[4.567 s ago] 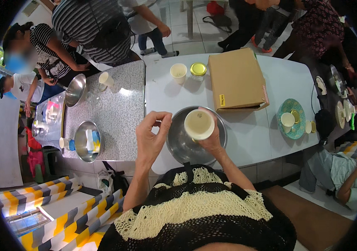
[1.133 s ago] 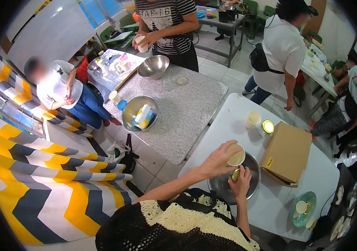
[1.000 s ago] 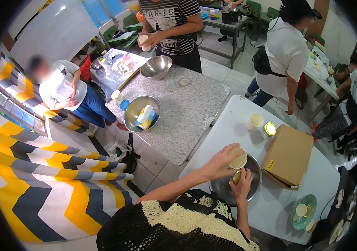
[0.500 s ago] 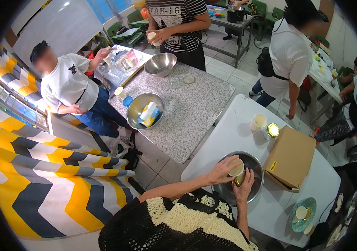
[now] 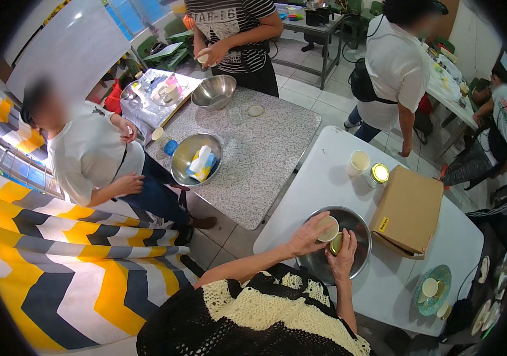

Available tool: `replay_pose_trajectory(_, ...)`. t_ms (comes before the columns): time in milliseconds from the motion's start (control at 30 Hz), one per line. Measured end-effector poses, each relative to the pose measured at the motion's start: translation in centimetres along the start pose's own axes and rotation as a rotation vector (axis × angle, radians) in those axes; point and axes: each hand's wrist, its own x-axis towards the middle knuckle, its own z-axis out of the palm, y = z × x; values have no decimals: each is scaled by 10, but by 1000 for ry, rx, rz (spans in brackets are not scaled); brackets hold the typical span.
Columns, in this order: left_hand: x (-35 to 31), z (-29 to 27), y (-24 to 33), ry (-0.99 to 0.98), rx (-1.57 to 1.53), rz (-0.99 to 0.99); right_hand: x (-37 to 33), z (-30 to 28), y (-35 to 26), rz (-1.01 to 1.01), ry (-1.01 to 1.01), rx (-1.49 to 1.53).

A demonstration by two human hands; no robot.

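Over a steel mixing bowl (image 5: 357, 222) on the white table, my left hand (image 5: 308, 237) is closed around a pale paper cup (image 5: 328, 228). My right hand (image 5: 342, 258) grips a round gold lid (image 5: 336, 242), held right beside the cup. Whether a jar sits under that lid is hidden by my fingers. Behind the bowl stand another paper cup (image 5: 359, 162) and a glass jar with a gold lid (image 5: 379, 173).
A cardboard box (image 5: 411, 210) stands right of the bowl. A patterned plate (image 5: 440, 275) with a small cup lies at the near right. Across a gap, a speckled table (image 5: 271, 136) bears two steel bowls. Several people stand around; a chevron curtain (image 5: 87, 279) hangs left.
The scene has shifted slightly left as my view turned. My hands keep the cup and lid together over the bowl. The person at the left has lowered a raised arm.
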Motion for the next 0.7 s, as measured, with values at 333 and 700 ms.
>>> replay_pose_trajectory(333,-1,-3,2,-27,35,27,-9,-7,-2,-10,-60,21)
replay_pose_trajectory(700,3,-7,7,-9,32,103,-13,-11,-3,1,-68,39)
